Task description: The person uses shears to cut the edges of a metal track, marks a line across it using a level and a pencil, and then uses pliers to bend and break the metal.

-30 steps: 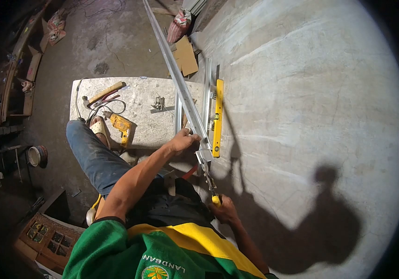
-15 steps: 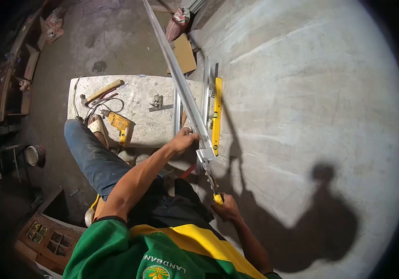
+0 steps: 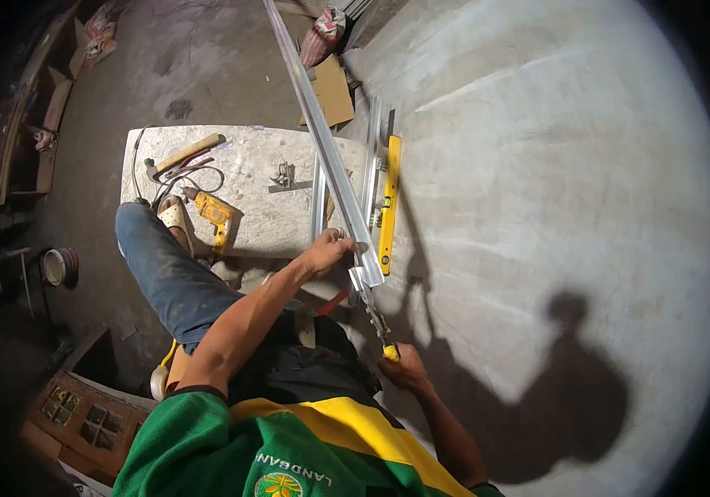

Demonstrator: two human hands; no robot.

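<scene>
A long metal channel (image 3: 322, 132) runs from the top of the view down to the middle. Near its lower end my left hand (image 3: 327, 251) is closed around its edge. My right hand (image 3: 405, 367) grips the yellow handle of metal snips (image 3: 377, 321), whose jaws are at the channel's lower end. Just right of the channel, a yellow spirit level (image 3: 389, 207) stands against the wall beside another metal strip (image 3: 373, 157).
On the pale board (image 3: 264, 149) are a hammer (image 3: 185, 155), a yellow drill (image 3: 212, 217), a combination square (image 3: 288, 179) and my sandalled foot. Cardboard (image 3: 332, 91) and a sack (image 3: 322, 37) lie beyond. The wall (image 3: 537, 207) borders the right side; a bucket (image 3: 60, 267) is at left.
The view has shifted slightly. Both hands keep their grips on the channel and the snips, with little visible movement.
</scene>
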